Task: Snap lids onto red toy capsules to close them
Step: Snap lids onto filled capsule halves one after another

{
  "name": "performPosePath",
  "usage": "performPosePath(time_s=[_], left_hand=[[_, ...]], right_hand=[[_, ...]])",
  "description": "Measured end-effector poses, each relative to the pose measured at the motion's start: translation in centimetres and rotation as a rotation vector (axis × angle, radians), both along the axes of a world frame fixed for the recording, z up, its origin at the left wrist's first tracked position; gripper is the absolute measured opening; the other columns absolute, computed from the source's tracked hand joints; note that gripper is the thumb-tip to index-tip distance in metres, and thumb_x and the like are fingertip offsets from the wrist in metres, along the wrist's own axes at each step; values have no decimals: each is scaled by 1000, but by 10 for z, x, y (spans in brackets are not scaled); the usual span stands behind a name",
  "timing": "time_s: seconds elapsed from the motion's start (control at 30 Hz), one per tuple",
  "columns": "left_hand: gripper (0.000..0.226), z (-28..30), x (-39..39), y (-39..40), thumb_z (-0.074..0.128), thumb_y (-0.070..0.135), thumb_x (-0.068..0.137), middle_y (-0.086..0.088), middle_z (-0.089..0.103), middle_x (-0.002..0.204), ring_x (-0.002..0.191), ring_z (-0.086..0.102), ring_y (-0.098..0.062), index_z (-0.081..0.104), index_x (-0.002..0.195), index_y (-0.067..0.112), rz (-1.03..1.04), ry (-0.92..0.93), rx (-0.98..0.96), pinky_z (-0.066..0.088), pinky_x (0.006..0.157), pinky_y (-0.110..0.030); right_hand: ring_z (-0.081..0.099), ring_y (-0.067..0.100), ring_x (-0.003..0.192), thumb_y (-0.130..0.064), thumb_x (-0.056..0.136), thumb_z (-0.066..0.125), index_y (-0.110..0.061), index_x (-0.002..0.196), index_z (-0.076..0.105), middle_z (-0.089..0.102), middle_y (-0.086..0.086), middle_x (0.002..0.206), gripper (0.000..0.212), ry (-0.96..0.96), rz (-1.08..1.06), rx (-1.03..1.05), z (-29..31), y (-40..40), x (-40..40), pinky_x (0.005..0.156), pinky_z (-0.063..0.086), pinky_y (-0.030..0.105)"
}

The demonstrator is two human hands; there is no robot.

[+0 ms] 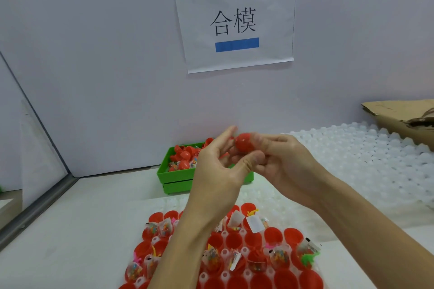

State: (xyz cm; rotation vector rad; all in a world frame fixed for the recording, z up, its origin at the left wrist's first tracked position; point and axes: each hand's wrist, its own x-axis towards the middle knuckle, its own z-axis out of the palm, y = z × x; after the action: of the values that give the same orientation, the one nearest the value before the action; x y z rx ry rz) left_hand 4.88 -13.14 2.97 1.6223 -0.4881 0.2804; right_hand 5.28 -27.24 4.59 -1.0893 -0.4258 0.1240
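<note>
Nearest me, a white tray [225,253] holds open red halves [273,236], some with small toy packets [254,223]. Above it, both hands meet in the air around one red capsule [244,144]: the right hand [285,166] grips it with curled fingers, the left hand [217,171] pinches its near side. Behind stands a green bin [173,175] of red pieces, then a paper sign [234,21] on the wall.

A tray of open capsule halves [234,263] lies nearest, a bin [175,177] of capsules behind it against the wall [94,77], stacked trays [375,159] to the right.
</note>
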Motion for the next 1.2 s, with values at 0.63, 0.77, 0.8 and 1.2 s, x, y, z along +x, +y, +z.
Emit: performPosePath(time_s=[0.63,0.77,0.8,1.2], left_hand=[[36,12,-4,9,76,34,82,15,72,105,105,66,-3,67,116,27,127,-205,160,55,87,-21],[65,15,-4,4,71,57,72,-1,72,113,107,69,-15,64,123,18,-12,33,-130,57,89,-32],[72,16,-4,3,73,58,70,-4,72,113,107,69,-17,63,125,13,-44,95,-195,57,90,-34],[41,6,-2,-14,65,31,74,-7,76,103,99,73,-21,73,108,9,5,75,-464,59,84,-30]], right_hand=[[61,43,118,-25,85,63,11,115,64,61,33,122,47,212,193,153,3,-8,-2,96,54,38],[63,38,115,-16,86,60,8,118,64,64,28,123,41,5,84,-9,4,-5,-1,94,56,34],[67,35,111,-15,84,61,5,117,66,68,24,118,39,-60,26,-53,4,-3,-1,90,57,31],[74,20,92,1,87,66,-22,96,76,78,3,92,26,-364,-362,-283,4,7,-8,89,59,37]])
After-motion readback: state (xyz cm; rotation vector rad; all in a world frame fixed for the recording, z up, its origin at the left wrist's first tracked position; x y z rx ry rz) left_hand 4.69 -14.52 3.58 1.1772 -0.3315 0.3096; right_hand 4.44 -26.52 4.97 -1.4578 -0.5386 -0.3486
